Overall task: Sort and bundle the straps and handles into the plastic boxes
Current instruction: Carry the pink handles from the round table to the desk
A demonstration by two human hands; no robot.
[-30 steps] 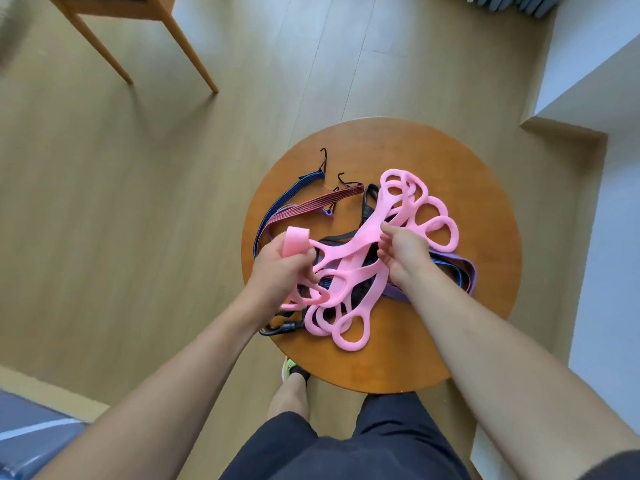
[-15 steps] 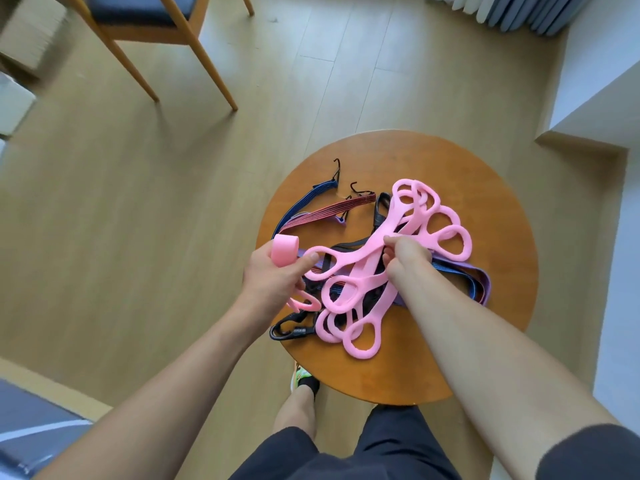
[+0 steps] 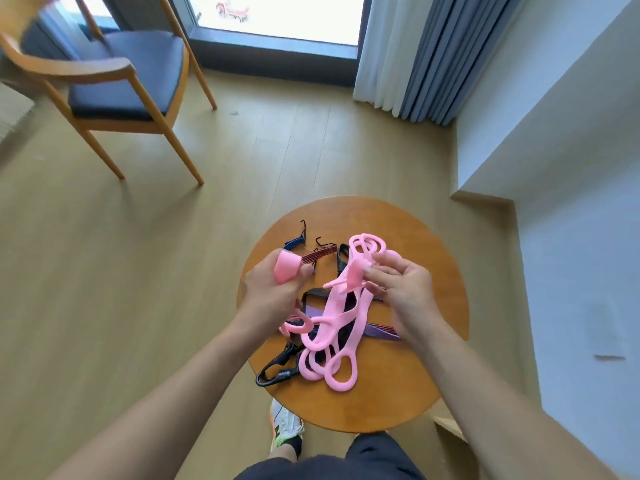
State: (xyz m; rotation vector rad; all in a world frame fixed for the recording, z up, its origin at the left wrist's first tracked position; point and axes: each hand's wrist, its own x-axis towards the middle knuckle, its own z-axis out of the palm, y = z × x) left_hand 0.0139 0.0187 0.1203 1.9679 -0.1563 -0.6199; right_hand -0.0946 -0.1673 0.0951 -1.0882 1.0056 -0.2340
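Observation:
A tangle of pink looped rubber straps [image 3: 341, 327] lies on the round wooden table [image 3: 429, 382], over black and purple webbing [image 3: 381, 330]. My left hand [image 3: 268, 289] grips a pink band loop [image 3: 285, 267] raised above the table's left side. My right hand [image 3: 403, 292] pinches a strand of the pink straps near their far end and lifts it. A black carabiner strap [image 3: 277, 370] lies at the near left of the heap. Blue and red hooked cords [image 3: 311, 251] lie beyond my left hand. No plastic box is in view.
A wooden chair with a blue seat [image 3: 128, 74] stands at the far left on the wood floor. Grey and white curtains [image 3: 426, 53] hang by the window. A white wall corner [image 3: 502, 174] juts in at the right. My shoe [image 3: 285, 427] shows under the table.
The view has tilted up, showing the chair and window. Both hands have lifted off the heap, my right hand pulling a pink strand upward.

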